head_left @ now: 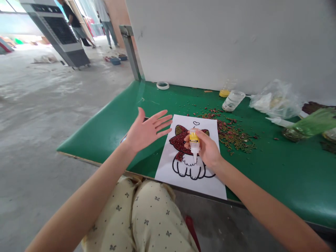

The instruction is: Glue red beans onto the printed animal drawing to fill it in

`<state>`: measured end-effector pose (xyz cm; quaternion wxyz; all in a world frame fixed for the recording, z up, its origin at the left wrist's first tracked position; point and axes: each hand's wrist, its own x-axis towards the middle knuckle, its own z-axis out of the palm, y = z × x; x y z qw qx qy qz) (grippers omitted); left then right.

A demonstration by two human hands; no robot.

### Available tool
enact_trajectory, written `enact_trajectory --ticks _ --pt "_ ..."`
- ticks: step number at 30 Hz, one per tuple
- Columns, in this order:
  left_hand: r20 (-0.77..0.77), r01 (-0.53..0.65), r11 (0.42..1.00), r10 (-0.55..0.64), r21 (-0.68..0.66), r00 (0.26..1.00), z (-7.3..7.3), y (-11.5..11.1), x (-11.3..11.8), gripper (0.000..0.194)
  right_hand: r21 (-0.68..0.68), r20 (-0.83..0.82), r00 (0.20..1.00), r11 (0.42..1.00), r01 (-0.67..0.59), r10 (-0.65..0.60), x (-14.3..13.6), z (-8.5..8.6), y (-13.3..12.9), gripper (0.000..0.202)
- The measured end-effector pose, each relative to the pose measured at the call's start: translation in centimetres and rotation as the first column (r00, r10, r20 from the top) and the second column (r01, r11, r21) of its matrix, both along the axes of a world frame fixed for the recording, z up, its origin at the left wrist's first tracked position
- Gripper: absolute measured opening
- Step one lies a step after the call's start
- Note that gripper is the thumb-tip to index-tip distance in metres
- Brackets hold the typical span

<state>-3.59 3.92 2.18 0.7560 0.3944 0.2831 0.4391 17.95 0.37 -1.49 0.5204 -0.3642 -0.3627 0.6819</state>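
Note:
My right hand [207, 147] is wrapped round a small glue bottle [194, 138] with a yellow label, its white nozzle pointing down over the drawing. Below lies a white sheet of paper [168, 168] with a black-outlined cartoon fox [181, 141]. Dark red grains cover the fox's head and a patch under it, and greenish ones fill the ears; the lower body is white. My left hand [148, 129] is held above the table just left of the sheet, palm up, fingers spread, holding nothing. A dark-edged flat object beneath it is mostly hidden.
Loose red and green grains [233, 134] are scattered right of the sheet. Behind them stand a tilted clear cup [233, 100], a clear plastic bag [278, 99] and a green bag [312, 124]. A tape roll [162, 85] lies at the back of the green table [105, 129]. Two people stand far left.

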Motion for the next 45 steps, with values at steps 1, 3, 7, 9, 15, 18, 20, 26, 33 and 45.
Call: enact_trajectory --ticks 1,3,7,9,15,18,20,26,33,45 --pt "0.068 0.051 0.999 -0.051 0.011 0.996 0.3 -0.2 0.0 0.067 0.005 -0.002 1.000 1.000 -0.001 0.001 0.0 0.0 0.0 0.025" --pt "0.121 0.097 0.995 -0.101 0.032 0.988 0.9 -0.6 0.0 0.075 0.014 -0.007 1.000 1.000 -0.006 0.006 0.1 -0.1 0.0 0.025" --pt "-0.009 0.055 0.995 -0.054 0.078 0.998 0.9 -0.7 -0.3 0.074 0.008 0.001 1.000 1.000 -0.004 0.004 0.0 -0.1 0.0 0.026" --pt "-0.230 -0.026 0.986 0.064 0.163 0.971 0.2 -0.4 -0.4 0.062 0.014 0.015 1.000 1.000 -0.001 0.000 0.0 -0.1 0.0 0.026" --pt "-0.730 0.050 0.913 0.291 0.406 0.618 -1.7 -0.8 1.0 0.044 0.123 0.099 0.994 0.992 0.024 -0.036 -0.2 0.0 -0.4 0.026" --pt "-0.633 0.260 0.897 0.027 0.357 0.774 -1.0 -1.7 2.2 0.027 0.202 0.132 0.989 0.979 0.037 -0.065 -0.3 0.1 -0.6 0.025" --pt "-0.462 0.349 0.903 -0.205 0.250 0.863 -0.4 -2.1 2.9 0.042 0.237 0.133 0.988 0.970 0.046 -0.079 -0.2 0.2 -0.7 0.021" --pt "-0.092 0.427 0.898 -0.437 -0.108 0.895 -0.1 -1.8 3.3 0.081 0.239 0.112 0.986 0.966 0.093 -0.123 0.3 0.7 -0.5 0.023" --pt "-0.171 0.480 0.877 -0.475 -0.016 0.863 -0.5 -2.1 3.2 0.049 0.282 0.198 0.980 0.958 -0.051 -0.006 0.2 0.5 -0.7 0.025" --pt "-0.575 0.311 0.891 -0.070 0.331 0.815 -1.1 -2.9 4.3 0.026 0.275 0.233 0.972 0.958 -0.078 0.012 -0.5 0.1 -0.8 0.023"
